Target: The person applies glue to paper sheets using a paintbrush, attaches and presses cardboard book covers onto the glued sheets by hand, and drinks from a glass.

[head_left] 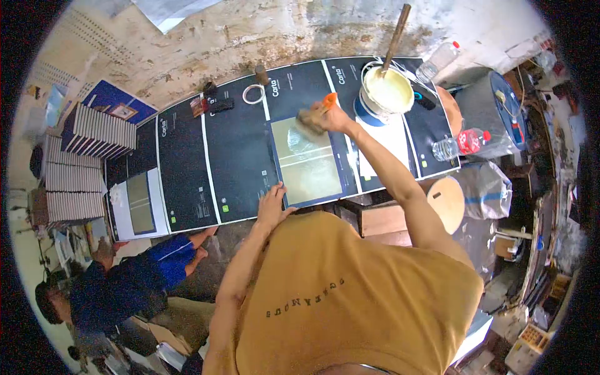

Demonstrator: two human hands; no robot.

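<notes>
A wide brush (pixel 310 126) with an orange handle end is gripped in my right hand (pixel 337 120). Its bristles, somewhat blurred, rest over the upper part of a grey-beige board with a blue border (pixel 312 178). A wet, shiny patch shows on the board beside the brush, and pale stripes cross its middle. My left hand (pixel 272 205) lies with fingers apart at the board's lower left corner. To the right of my right hand stands a bucket (pixel 369 111) of cream-coloured paste with a wooden stick (pixel 398 34) leaning out of it.
The black-covered table (pixel 234 162) meets a stained wall. A tape roll (pixel 254 94), plastic bottles (pixel 445 149) and a white sheet (pixel 380 150) lie on it. Stacked books (pixel 75 178) and a second board (pixel 141 201) are at left, near a person in dark blue (pixel 119 281).
</notes>
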